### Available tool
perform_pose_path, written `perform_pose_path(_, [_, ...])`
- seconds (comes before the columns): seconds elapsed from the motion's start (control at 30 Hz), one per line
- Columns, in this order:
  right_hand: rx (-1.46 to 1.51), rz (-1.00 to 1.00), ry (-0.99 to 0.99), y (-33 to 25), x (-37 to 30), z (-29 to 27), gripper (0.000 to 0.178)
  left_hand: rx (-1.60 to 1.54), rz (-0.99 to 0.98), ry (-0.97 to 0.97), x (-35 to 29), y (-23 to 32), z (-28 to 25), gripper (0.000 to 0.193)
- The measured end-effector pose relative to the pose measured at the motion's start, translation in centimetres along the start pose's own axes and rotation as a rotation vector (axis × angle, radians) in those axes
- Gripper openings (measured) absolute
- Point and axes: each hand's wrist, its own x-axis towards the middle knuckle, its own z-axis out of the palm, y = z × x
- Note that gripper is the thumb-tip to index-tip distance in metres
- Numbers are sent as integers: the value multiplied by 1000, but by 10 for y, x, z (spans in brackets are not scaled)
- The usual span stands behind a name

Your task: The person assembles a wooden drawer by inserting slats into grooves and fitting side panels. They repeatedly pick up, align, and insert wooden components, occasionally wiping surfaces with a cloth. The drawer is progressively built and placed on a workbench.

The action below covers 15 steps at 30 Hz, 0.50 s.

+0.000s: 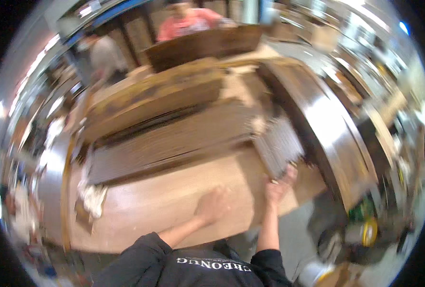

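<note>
My right hand (280,185) grips the near end of a short dark brown grooved wooden board (279,146), fingers wrapped at its edge. My left hand (213,204) is over the bare light wooden tabletop (169,203), smeared by motion, so its fingers cannot be read. Beyond it lies a long dark brown wooden panel (174,138), running left to right. A small pale patch (258,125) shows beside the short board's far end; blur hides what it is.
Behind the long panel sits a thick wooden piece (155,95). A tall dark glossy panel (317,115) stands on the right. A white cloth (94,200) lies at the table's left. A person in a pink top (188,21) is behind a dark board (203,45); another person (106,55) stands far left.
</note>
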Motion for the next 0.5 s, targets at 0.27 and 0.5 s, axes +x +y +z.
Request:
perform_pose_path(0.27, [-73,-130,90,14,1,13,98,-121,77,394,-80,-76,55,61])
perform_pose_path(0.5, [-104,-79,34,9,-11,-4,91,-18,-711,958,-151,-260,8,56])
